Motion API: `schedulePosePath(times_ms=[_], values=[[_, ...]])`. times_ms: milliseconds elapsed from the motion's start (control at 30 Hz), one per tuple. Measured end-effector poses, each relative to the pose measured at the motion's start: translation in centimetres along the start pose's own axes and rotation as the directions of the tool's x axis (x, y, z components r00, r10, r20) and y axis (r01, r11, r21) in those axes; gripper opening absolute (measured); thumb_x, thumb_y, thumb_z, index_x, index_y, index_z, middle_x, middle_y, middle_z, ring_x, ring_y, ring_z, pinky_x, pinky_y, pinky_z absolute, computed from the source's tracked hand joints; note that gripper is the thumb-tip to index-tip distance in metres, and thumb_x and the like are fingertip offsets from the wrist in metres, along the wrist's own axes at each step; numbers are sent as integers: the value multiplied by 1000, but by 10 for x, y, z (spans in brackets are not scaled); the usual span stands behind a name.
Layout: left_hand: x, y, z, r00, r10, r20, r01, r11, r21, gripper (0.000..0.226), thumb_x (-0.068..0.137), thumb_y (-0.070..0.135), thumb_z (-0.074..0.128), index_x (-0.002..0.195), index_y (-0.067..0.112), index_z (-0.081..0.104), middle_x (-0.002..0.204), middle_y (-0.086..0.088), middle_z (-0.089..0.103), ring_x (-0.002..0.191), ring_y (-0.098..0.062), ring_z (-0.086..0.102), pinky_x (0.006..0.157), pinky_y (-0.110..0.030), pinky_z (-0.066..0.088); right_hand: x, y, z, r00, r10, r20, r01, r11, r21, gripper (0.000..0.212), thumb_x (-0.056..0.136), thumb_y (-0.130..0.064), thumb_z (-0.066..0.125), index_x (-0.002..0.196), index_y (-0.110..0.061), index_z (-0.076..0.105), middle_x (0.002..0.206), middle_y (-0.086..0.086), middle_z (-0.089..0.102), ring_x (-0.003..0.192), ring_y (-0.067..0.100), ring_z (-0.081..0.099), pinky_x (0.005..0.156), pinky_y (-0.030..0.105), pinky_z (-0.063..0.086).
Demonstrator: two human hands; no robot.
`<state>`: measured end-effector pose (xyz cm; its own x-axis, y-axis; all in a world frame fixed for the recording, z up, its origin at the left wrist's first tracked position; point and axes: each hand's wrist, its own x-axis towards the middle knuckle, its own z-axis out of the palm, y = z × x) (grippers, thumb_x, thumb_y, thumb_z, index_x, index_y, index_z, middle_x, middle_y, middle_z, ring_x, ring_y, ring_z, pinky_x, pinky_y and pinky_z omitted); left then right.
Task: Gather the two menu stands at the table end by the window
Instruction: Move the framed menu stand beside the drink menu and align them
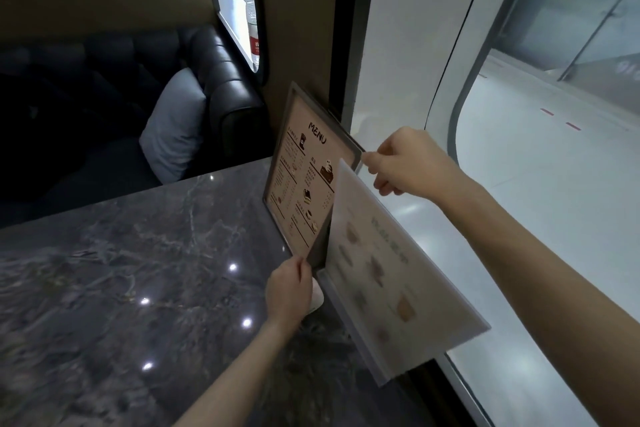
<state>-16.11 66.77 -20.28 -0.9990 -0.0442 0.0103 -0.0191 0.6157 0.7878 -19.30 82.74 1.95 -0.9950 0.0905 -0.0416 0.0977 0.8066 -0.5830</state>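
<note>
Two menu stands stand upright at the window end of the dark marble table [138, 270]. The farther one is a brown "MENU" stand [304, 170] with drink and cake pictures. The nearer one is a pale, clear acrylic menu stand [381, 277], blurred, overlapping the brown one's near edge. My right hand [408, 163] pinches the top corner where the two stands meet. My left hand [289, 291] grips the brown stand's lower near corner at the table surface.
A large window [554, 184] runs along the table's right edge. Across the table is a black leather bench [221, 87] with a grey cushion [176, 128]. A plastic water bottle [252, 24] stands on the far window ledge.
</note>
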Motion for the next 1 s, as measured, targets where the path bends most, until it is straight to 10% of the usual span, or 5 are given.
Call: schedulePosePath(times_ms=[133,267,1000], values=[[-40,-5,17,975,150,165,-164,984,75,23,93,19,43,105,12,61,107,-4,63,99,-18,60,79,-19,43,-31,-1,-1,993,-107,-56,111,990,89,41,94,-29,42,85,0,68,80,16,73,74,30,69,78,48,56],[-60,-7,37,847,100,522,-294,907,303,61,97,34,32,149,9,10,160,-7,8,147,-20,8,119,-35,11,-54,-2,7,979,-187,-79,191,980,47,48,90,-41,47,88,1,69,84,21,71,76,31,65,74,46,54],[-70,-20,20,761,16,648,-400,797,451,68,96,42,27,149,10,0,160,-3,-3,147,-14,-3,118,-30,2,-52,20,2,953,-215,-214,223,975,18,34,89,-16,50,86,17,60,89,37,64,83,47,59,68,46,52]])
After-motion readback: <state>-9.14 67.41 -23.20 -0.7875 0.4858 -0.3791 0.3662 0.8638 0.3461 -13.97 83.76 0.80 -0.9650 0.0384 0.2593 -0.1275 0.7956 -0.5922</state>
